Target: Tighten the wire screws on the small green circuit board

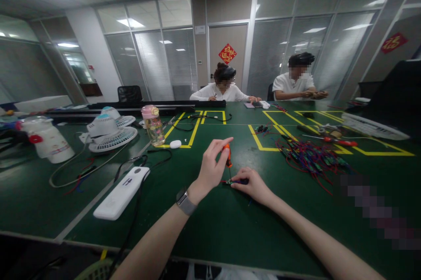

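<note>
My left hand [213,161] is closed around the orange handle of a screwdriver [228,157], held upright with its shaft pointing down. The tip meets a small green terminal connector [228,181] on the table, with a red wire at its left side. Between the thumb and fingers of my right hand [251,185] the connector is pinched against the table from the right. Dark blue wire shows near those fingers, partly hidden by them. Exactly where the tip sits on the connector is too small to tell.
On the green table [210,236], a heap of wired connectors [309,157] lies right, beside a red-handled screwdriver [338,141]. A white power bank [121,192], a fan [113,137] and a bottle [153,125] stand left. Two people [223,87] sit across.
</note>
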Motion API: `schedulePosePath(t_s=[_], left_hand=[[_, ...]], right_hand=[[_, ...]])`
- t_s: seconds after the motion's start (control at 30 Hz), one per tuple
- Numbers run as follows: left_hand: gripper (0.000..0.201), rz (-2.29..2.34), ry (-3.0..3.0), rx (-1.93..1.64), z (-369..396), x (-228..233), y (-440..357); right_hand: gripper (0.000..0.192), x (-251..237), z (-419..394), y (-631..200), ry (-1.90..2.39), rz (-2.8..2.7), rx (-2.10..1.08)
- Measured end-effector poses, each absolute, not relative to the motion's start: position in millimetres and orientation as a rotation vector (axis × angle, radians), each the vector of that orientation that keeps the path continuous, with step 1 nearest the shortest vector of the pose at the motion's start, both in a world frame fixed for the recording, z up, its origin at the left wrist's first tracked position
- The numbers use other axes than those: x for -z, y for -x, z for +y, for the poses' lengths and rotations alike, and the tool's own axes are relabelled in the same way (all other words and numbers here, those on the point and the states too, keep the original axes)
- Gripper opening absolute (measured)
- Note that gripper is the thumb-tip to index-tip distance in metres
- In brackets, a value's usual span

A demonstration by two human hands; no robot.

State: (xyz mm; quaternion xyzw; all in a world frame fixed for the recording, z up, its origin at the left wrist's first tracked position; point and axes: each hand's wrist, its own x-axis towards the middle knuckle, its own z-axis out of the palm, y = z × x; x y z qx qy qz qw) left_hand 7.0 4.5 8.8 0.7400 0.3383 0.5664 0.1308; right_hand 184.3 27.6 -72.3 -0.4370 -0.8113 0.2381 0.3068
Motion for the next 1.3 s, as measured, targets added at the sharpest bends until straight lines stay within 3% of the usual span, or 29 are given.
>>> schedulePosePath(t_s=[0.23, 0.4, 0.6, 0.8, 1.0, 1.2, 1.3], left_hand=[[0.022, 1.094, -2.207, -1.677, 4, -9, -12], [0.038, 0.943, -2.185, -1.542, 4, -7, -16], [0.020, 1.136, -2.214, -1.705, 4, -3, -17], [0.036, 1.139, -2.221, -1.663, 7, -3, -10], [0.027, 1.227, -2.231, -1.729, 11, -4, -6], [0.044, 1.039, -2.363, -1.585, 13, -9, -1], [0.033, 1.020, -2.266, -1.618, 15, -10, 0]], right_hand=[[0.015, 69, 26, -182, 1.198, -2.168, -0.593], [0.016, 70, 26, -182, 1.182, -2.168, -0.583], [0.015, 73, 28, -184, 1.147, -2.162, -0.600], [0.015, 71, 27, -183, 1.161, -2.168, -0.591], [0.016, 72, 27, -184, 1.172, -2.168, -0.596], [0.015, 74, 28, -184, 1.153, -2.173, -0.588], [0.015, 75, 28, -185, 1.153, -2.167, -0.585]])
